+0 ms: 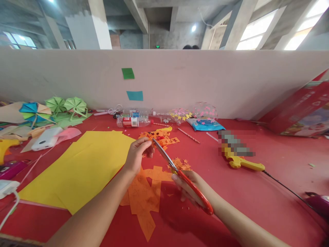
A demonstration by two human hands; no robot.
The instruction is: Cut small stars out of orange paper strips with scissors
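Observation:
My right hand (191, 185) is wrapped around the red handle of a pair of scissors (191, 187). Their blades point up and to the left, and look nearly together. Close to the blade tips, the fingers of my left hand (140, 152) are curled in a pinch; what sits between them is too small to make out. Below my hands lie orange paper pieces (144, 193) with faint pencilled outlines. A small heap of orange paper stars (181, 164) is just behind the scissors. Further back are orange paper scraps (169, 140) with star-shaped holes.
Yellow paper sheets (84, 164) cover the left. Plastic bottles (131, 121), a striped straw (189, 135) and a blue packet (205, 125) lie by the partition (164, 79). A yellow glue gun (241, 162) with a cord is at right. Folded paper umbrellas (74, 104) stand back left.

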